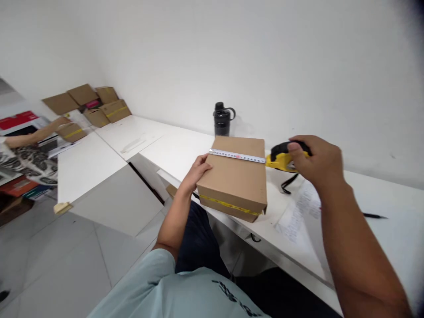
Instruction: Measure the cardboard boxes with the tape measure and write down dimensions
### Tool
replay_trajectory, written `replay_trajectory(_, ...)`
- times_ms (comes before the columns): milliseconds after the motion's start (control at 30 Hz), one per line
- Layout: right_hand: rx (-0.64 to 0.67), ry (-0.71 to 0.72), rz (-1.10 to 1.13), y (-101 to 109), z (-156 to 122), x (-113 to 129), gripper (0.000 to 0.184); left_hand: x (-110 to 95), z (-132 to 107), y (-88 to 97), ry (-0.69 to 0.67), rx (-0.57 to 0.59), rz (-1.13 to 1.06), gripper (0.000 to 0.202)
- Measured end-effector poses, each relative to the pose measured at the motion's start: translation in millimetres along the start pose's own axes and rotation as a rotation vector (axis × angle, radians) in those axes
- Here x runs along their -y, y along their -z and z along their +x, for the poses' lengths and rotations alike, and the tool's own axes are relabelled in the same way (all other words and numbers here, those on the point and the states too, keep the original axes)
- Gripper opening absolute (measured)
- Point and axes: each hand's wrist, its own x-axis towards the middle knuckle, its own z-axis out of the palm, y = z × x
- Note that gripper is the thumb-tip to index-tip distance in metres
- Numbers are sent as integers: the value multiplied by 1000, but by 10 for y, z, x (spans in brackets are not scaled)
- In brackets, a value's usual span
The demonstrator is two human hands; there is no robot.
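Note:
A closed brown cardboard box (234, 176) with yellow tape along its front edge sits on the white table (391, 212). My left hand (198, 171) rests against the box's left side, fingers pressing the tape's end at the top edge. My right hand (316, 160) is closed round a yellow and black tape measure (281, 159) just right of the box. Its white blade (236, 155) stretches flat across the far part of the box top. A black wrist strap hangs from the tape measure.
A black bottle (221, 119) stands behind the box by the wall. A printed paper sheet (300, 211) and a black pen (374, 216) lie to the right. Several cardboard boxes (96, 106) are stacked far left, where another person's arm (33, 134) reaches.

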Motion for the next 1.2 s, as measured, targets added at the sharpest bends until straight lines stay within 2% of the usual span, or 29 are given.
replay_trajectory(167, 3, -101, 34, 56, -25, 135, 34, 31, -51, -20, -10, 1, -38, 69)
replay_trajectory(300, -137, -91, 70, 127, 5, 257, 28, 53, 17, 51, 80, 28, -83, 88)
replay_trajectory(400, -314, -151, 87, 241, 57, 190, 29, 62, 86, 210, 141, 37, -122, 95)
replay_trajectory(500, -491, -187, 84, 399, 87, 61, 30, 106, 112, 432, 120, 4, -227, 87)
replay_trajectory(567, -544, -185, 85, 482, 91, 10, 30, 178, 101, 562, 95, -25, -312, 80)
replay_trajectory(667, -528, -172, 120, 517, 79, 42, 31, 348, 52, 647, 80, -86, -363, 75)
replay_trajectory(867, -352, -123, 193, 379, 36, 257, 29, 665, -84, 519, -23, -282, -145, 56)
replay_trajectory(1067, -303, -119, 231, 324, 3, 292, 30, 706, -168, 520, -11, -373, -101, 60)
replay_trajectory(1200, -289, -109, 222, 321, -3, 307, 29, 721, -202, 477, 38, -330, -43, 65)
